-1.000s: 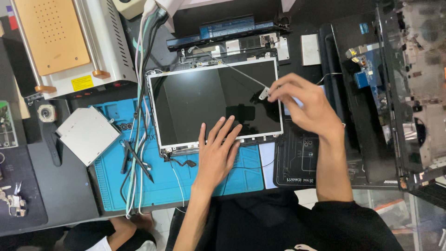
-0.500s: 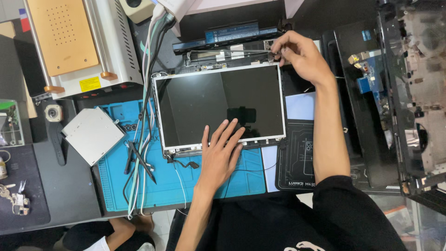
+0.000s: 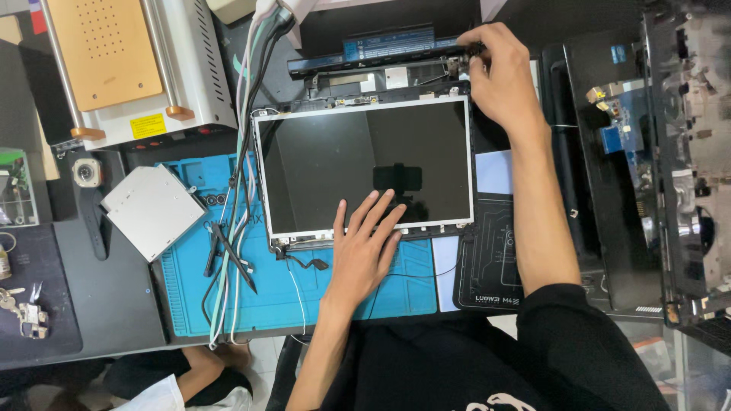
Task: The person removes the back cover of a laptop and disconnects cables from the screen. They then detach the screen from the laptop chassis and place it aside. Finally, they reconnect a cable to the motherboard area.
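While left hand (image 3: 364,255) stays, right hand (image 3: 499,72) reached hinge (image 3: 463,52).

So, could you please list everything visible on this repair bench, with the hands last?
Laptop screen panel: one, black glass in a silver frame, centre, lying flat.
Battery bar: one, black and blue, above the panel.
Blue work mat: one, under the panel's lower left.
Black mat: one, right of the blue one.
Drive unit: one, silver, left of the panel.
Heating machine: one, white with an orange plate, top left.
Cable bundle: several, white and green, running down past the panel's left edge.
Laptop shells: two, black, opened, far right.
Left hand: flat on the panel's lower edge.
Right hand: fingers at the battery bar's right end, grip unclear.
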